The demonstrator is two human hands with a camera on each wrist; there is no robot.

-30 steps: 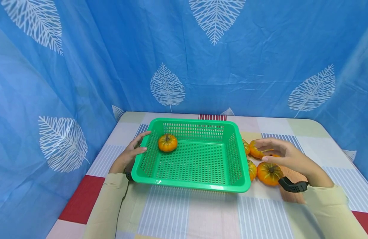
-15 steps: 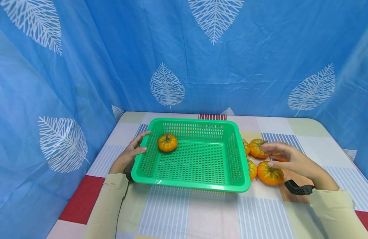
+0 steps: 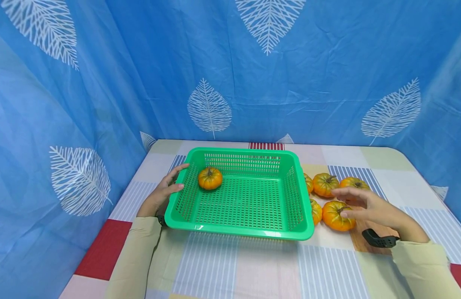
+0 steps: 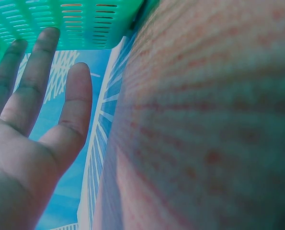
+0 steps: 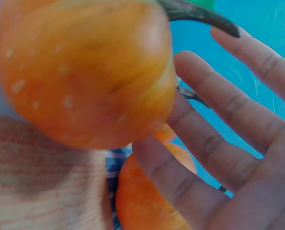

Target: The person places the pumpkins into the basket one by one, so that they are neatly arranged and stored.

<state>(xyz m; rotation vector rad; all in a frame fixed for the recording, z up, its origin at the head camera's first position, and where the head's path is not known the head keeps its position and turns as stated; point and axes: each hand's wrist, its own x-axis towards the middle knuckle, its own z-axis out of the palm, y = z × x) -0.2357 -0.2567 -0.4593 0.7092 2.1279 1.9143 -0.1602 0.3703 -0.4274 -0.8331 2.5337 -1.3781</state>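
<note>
In the head view a green slotted plastic basket (image 3: 238, 234) stands mid-table. One small orange pumpkin (image 3: 209, 179) lies inside, near its left wall. My left hand (image 3: 161, 194) is at the basket's left rim, thumb and fingers spread; the left wrist view has its fingertips right at the slotted wall. My right hand (image 3: 369, 207) hovers over the right-hand group, its fingers loosely extended and nothing in its grasp. Nearest to it is a front pumpkin (image 3: 333, 220) with a dark curved stem, large in the right wrist view beside the spread fingers (image 5: 247, 103).
Behind the front pumpkin sit a back pumpkin (image 3: 325, 185) and a far-right pumpkin (image 3: 353, 182). Others are partly hidden by the basket's right side. A wooden board (image 3: 359, 240) lies under the right hand on the checked tablecloth (image 3: 268, 265). A blue curtain (image 3: 253, 108) closes off the back.
My right hand has drawn back to the right and slightly toward me, uncovering the back and far-right pumpkins. The left hand and basket stay put.
</note>
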